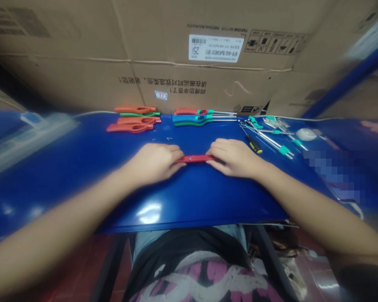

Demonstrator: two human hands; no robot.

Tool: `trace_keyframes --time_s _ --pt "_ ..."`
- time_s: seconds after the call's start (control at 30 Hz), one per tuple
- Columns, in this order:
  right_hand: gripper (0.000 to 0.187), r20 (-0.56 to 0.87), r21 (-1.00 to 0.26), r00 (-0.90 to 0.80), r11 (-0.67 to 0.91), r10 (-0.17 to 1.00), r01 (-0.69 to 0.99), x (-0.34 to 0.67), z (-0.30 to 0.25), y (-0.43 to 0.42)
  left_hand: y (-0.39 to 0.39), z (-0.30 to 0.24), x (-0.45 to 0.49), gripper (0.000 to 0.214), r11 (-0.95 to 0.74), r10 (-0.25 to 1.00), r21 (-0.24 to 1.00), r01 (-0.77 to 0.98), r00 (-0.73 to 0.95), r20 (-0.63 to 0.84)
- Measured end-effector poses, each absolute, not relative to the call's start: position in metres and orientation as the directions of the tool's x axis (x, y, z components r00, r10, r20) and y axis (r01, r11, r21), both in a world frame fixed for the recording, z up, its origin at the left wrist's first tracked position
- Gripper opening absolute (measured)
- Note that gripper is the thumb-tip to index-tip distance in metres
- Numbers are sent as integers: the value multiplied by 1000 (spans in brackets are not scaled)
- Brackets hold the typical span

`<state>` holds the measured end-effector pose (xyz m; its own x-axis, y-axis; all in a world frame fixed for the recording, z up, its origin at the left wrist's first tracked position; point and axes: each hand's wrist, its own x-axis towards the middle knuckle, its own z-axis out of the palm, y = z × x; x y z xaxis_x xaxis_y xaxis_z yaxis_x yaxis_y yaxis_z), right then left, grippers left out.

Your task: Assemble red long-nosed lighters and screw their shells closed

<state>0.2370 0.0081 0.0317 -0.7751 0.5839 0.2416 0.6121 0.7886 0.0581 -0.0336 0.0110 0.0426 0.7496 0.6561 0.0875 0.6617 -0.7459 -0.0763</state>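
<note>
My left hand [156,161] and my right hand [234,156] rest on the blue table [82,167], fingers curled, each closed on one end of a slim red handle piece [195,158] lying flat between them. Only its middle shows; both ends are hidden under my fingers. Behind it lie a few orange and green handle shells [135,119] at the left and assembled red, blue and green lighters with metal tubes [201,117] in the centre.
A black-and-yellow screwdriver [253,143] and several metal tubes with teal ends [274,134] lie at the right, beside a white oval object [306,134]. Large cardboard boxes [176,54] wall off the back of the table. A clear tray [28,130] sits at far left.
</note>
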Motion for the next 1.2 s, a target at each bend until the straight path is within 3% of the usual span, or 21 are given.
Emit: trace_keyframes --time_s 0.2,0.47,0.8,1.0,1.2 --pt "23 270 37 -750 772 604 635 236 31 7 11 38 -34 31 -763 630 -54 644 759 162" --pt "20 378 -158 -667 755 642 637 246 33 16 14 36 -36 30 -761 616 -46 647 743 264" --pt "16 487 -52 -673 788 556 613 255 41 17 20 31 -40 32 -823 552 192 534 675 490" --pt "19 497 10 -686 788 531 616 254 45 13 21 30 -41 31 -841 533 221 494 684 498" --pt "16 470 -9 -677 770 566 638 254 47 11 20 34 -42 31 -837 543 235 495 693 474"
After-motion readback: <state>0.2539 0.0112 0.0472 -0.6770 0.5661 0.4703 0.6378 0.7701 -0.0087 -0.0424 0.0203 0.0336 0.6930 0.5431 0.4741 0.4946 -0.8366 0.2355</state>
